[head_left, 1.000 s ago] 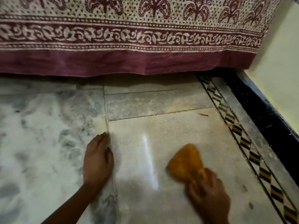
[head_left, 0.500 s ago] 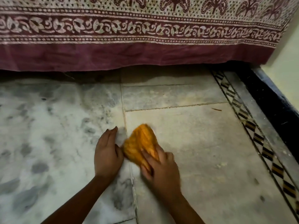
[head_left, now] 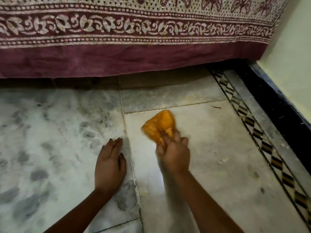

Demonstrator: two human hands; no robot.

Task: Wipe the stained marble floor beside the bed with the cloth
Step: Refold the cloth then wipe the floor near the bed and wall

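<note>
An orange cloth [head_left: 159,126] lies bunched on the pale marble floor [head_left: 210,148], on the tile right of the grout line. My right hand [head_left: 173,153] grips the cloth's near end, fingers curled round it, and looks blurred by motion. My left hand [head_left: 109,163] rests flat on the grey-veined tile to the left, fingers straight and together, thumb near the joint. Faint yellowish stains and specks show on the tile right of the cloth.
The bed's maroon patterned sheet [head_left: 134,52] hangs down across the far side, nearly to the floor. A striped inlay border [head_left: 252,130] runs diagonally on the right, beside a black skirting [head_left: 279,111] and a pale wall [head_left: 294,39].
The cloth and my right hand swept left to beside my left hand, then moved right and farther out toward the bed. My left hand stayed planted on the floor.
</note>
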